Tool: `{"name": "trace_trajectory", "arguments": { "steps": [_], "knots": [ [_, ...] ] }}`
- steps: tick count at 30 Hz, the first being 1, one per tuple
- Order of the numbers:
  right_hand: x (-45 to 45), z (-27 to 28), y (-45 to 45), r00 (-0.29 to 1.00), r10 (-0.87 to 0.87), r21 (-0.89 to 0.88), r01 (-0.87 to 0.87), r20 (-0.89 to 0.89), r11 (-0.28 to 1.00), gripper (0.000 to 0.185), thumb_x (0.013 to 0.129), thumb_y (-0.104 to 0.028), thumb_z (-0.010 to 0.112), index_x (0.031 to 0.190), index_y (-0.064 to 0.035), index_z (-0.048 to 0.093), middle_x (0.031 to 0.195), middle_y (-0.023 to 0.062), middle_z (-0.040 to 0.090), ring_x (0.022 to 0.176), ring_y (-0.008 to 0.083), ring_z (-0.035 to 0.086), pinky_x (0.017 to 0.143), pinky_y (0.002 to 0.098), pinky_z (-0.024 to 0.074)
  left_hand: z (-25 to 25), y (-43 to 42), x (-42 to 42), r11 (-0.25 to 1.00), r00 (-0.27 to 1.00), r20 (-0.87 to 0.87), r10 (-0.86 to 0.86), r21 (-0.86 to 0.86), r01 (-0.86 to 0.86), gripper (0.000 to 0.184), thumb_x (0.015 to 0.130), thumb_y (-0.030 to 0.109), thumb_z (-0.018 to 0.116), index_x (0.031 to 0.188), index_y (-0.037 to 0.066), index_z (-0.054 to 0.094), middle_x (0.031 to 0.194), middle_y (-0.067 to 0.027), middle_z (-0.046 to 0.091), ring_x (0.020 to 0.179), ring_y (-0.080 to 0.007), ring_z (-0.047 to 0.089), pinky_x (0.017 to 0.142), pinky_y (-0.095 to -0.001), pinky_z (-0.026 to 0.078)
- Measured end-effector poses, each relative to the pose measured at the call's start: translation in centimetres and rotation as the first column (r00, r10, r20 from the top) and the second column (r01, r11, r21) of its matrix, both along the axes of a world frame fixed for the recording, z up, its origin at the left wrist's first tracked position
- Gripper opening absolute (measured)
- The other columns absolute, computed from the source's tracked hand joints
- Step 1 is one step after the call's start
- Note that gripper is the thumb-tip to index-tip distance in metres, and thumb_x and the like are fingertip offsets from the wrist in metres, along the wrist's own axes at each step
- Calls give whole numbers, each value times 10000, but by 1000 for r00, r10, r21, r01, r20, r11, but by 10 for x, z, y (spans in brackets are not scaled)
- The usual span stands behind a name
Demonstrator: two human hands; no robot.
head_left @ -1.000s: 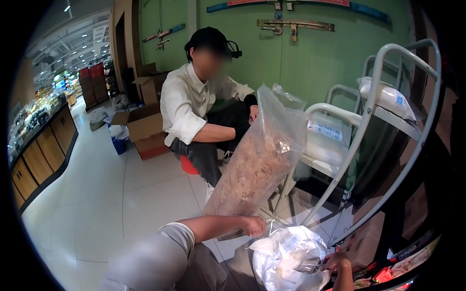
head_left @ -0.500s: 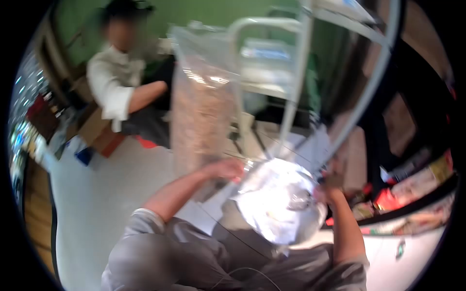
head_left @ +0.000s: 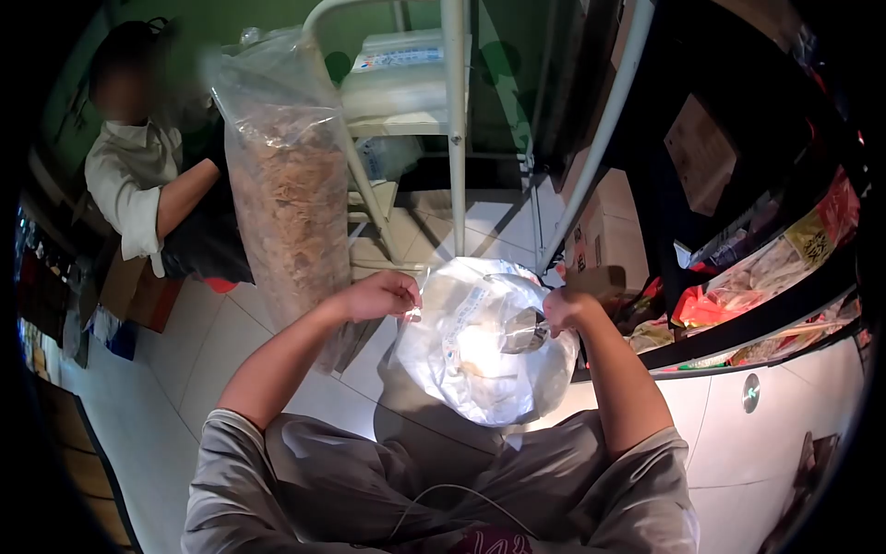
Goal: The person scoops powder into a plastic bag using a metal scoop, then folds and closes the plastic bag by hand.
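My left hand (head_left: 383,295) is closed in a pinch on the edge of a clear plastic bag (head_left: 466,319) with blue print. This bag lies over a larger white plastic-lined container (head_left: 443,388) on the floor between my legs. My right hand (head_left: 568,309) is closed around the handle of a metal scoop (head_left: 524,332), whose round head sits at the clear bag's right side. Bright glare hides the contents of the bag and container. Beyond my left forearm stands a tall clear sack (head_left: 291,185) filled with brown, flaky pieces.
A white metal rack (head_left: 457,138) stands ahead, holding a stack of packaged bags (head_left: 397,78). Another person (head_left: 138,185) sits at the left behind the sack. At right are a cardboard box (head_left: 604,240) and a low shelf of colourful packets (head_left: 738,295).
The view has swung, so the hands, container and sack now appear further left and higher, and sharper. Both hands stay at the container's two sides.
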State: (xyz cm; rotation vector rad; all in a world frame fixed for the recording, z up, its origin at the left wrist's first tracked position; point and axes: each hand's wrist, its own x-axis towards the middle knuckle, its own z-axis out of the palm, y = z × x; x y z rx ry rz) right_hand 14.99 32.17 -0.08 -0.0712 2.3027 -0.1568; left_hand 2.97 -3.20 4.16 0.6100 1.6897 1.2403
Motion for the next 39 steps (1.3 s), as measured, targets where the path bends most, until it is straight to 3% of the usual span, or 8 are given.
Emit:
{"name": "trace_trajectory", "arguments": {
  "steps": [9,12,24,27,31,33,37,39],
  "knots": [
    [0,6,-2,1000,3,59,-2,-23,998,296,598,-216,796,831,-47,731,761,97,704,674,228,659,628,359,529,9,28,20,974,980,0,-200,112,199,129,882,-52,538,970,11,608,893,-12,627,859,-96,619,811,-247,475],
    [-5,-3,0,992,123,134,-125,25,983,301,590,-224,794,819,-39,731,758,107,704,675,234,661,628,362,527,14,34,24,967,975,-13,-221,129,221,100,886,-27,562,967,12,605,859,-5,626,848,-87,612,807,-241,462],
    [-4,-10,-2,997,-65,87,69,-49,994,324,562,-152,816,857,-39,746,915,161,714,853,266,697,746,377,551,33,45,34,955,967,-15,-252,159,252,101,904,-47,563,987,4,590,789,-29,626,795,-108,620,943,-349,502],
    [-2,-19,-3,996,3,147,9,-84,989,346,572,-254,813,836,-41,746,875,138,714,826,301,678,771,377,538,36,43,36,947,965,103,-241,243,211,108,894,-60,571,983,-1,590,797,-46,633,803,-138,635,992,-393,485],
    [-3,-22,-3,995,-9,144,24,-99,989,341,584,-262,817,834,-41,747,862,133,716,817,295,679,768,376,538,42,39,37,974,979,113,-169,173,148,125,889,-79,552,975,3,591,794,-48,627,792,-146,637,1009,-430,476],
    [-3,-17,-7,991,-121,123,127,-56,984,358,555,-166,839,872,-30,743,943,167,711,863,296,693,774,385,546,30,34,29,946,966,176,-187,297,129,131,888,-83,528,957,8,591,786,-50,617,789,-168,647,990,-444,490],
    [1,2,-12,998,-63,103,65,-30,993,352,541,-191,854,822,-16,737,858,154,716,796,272,692,730,378,543,15,27,22,920,957,257,-138,390,28,136,881,-75,505,937,13,592,771,-53,606,790,-196,654,941,-450,521],
    [7,-11,-9,996,-71,95,75,-48,993,326,567,-233,837,801,-27,742,813,120,718,750,255,690,715,364,543,4,29,27,954,930,317,188,169,-250,95,875,-29,524,925,13,593,786,-62,606,798,-236,674,879,-433,555]
  ]
}}
